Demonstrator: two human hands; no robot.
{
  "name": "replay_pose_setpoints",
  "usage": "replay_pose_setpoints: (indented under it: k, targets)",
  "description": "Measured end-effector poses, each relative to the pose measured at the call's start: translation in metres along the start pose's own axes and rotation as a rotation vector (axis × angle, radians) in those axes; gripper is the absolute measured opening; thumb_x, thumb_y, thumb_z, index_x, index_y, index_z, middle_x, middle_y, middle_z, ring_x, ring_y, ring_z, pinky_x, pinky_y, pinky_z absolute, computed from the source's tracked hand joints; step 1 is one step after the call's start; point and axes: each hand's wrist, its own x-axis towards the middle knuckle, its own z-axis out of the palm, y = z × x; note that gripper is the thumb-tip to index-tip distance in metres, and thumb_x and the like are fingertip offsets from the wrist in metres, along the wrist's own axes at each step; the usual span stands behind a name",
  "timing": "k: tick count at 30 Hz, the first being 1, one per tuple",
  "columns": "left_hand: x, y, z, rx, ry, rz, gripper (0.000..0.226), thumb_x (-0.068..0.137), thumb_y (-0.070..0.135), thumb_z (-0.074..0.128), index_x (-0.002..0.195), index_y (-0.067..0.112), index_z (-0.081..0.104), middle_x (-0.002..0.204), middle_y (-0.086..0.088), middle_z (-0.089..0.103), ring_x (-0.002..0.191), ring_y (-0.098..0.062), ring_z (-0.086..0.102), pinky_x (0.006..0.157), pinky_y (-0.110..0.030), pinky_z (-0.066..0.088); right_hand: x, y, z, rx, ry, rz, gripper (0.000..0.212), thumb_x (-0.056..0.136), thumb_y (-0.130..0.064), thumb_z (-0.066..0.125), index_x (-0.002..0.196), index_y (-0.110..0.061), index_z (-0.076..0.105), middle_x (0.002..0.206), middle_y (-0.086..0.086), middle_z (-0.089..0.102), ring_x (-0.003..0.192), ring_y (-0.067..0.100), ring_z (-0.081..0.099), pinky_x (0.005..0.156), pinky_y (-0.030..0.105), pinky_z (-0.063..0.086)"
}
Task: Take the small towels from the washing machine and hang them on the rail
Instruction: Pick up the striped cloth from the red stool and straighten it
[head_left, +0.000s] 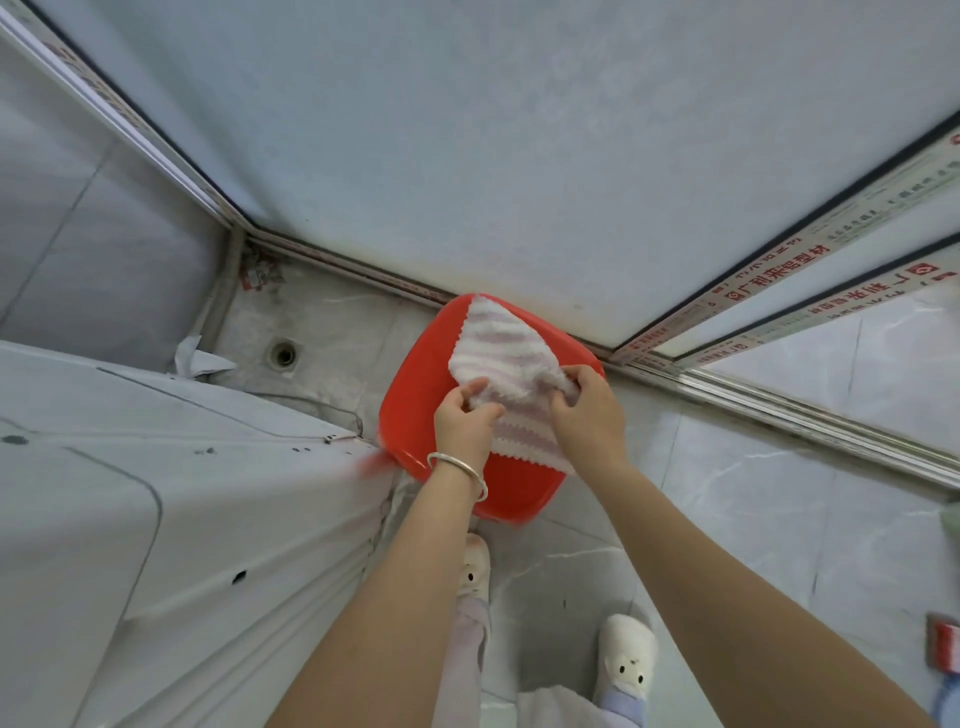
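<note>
A small towel (501, 348), white with pale pink stripes and a zigzag edge, hangs spread over a red plastic basin (410, 395) that stands on the floor. My left hand (462, 423), with a silver bangle on the wrist, grips the towel's left part. My right hand (589, 410) pinches its right upper edge. Both hands hold the towel above the basin. No rail is in view.
A large appliance under a white cloth cover (156, 493) fills the left side. Frosted sliding doors (519, 156) with metal tracks stand behind the basin. A floor drain (284, 355) lies at the left. My slippered feet (626, 657) stand on the grey tiles.
</note>
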Motion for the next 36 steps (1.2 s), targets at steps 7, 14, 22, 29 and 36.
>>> replay_pose_setpoints:
  k: [7, 14, 22, 29, 36]
  targets:
    - [-0.065, 0.064, -0.007, -0.168, 0.085, 0.117, 0.026, 0.080, -0.007, 0.057, 0.103, 0.003, 0.063, 0.094, -0.009, 0.058, 0.087, -0.018, 0.052, 0.080, -0.026, 0.043, -0.038, -0.055, -0.070, 0.159, 0.027, -0.100, 0.021, 0.084, -0.013, 0.054, 0.104, -0.010, 0.061, 0.103, 0.008, 0.066, 0.096, 0.023, 0.059, 0.075, 0.025, 0.037]
    - [-0.168, 0.117, -0.025, -0.265, 0.166, 0.252, 0.034, 0.080, -0.010, 0.057, 0.071, 0.023, 0.055, 0.066, 0.003, 0.045, 0.049, 0.000, 0.043, 0.053, -0.015, 0.035, -0.112, -0.102, -0.150, 0.267, 0.010, -0.272, 0.019, 0.086, -0.011, 0.055, 0.104, -0.009, 0.060, 0.099, 0.006, 0.065, 0.089, 0.021, 0.057, 0.075, 0.022, 0.041]
    - [-0.288, 0.160, -0.064, -0.289, 0.307, 0.431, 0.032, 0.079, -0.011, 0.057, 0.071, 0.020, 0.055, 0.064, 0.002, 0.046, 0.036, 0.009, 0.044, 0.042, -0.003, 0.033, -0.200, -0.158, -0.228, 0.357, -0.118, -0.460, 0.021, 0.086, -0.010, 0.052, 0.106, -0.015, 0.059, 0.105, -0.003, 0.061, 0.094, 0.013, 0.054, 0.080, 0.022, 0.040]
    - [-0.369, 0.188, -0.125, -0.349, 0.448, 0.541, 0.020, 0.080, -0.005, 0.058, 0.086, 0.013, 0.060, 0.070, 0.005, 0.050, 0.058, -0.002, 0.047, 0.046, -0.003, 0.039, -0.266, -0.215, -0.249, 0.387, -0.209, -0.602, 0.019, 0.086, -0.010, 0.053, 0.102, -0.015, 0.060, 0.096, -0.008, 0.057, 0.087, 0.012, 0.053, 0.067, 0.017, 0.039]
    - [-0.409, 0.190, -0.219, -0.378, 0.586, 0.552, 0.017, 0.080, 0.003, 0.058, 0.084, 0.019, 0.062, 0.089, -0.003, 0.057, 0.075, -0.015, 0.053, 0.071, -0.035, 0.052, -0.323, -0.275, -0.211, 0.391, -0.357, -0.741, 0.015, 0.085, -0.012, 0.057, 0.099, -0.017, 0.060, 0.079, -0.013, 0.056, 0.074, 0.008, 0.053, 0.061, 0.008, 0.039]
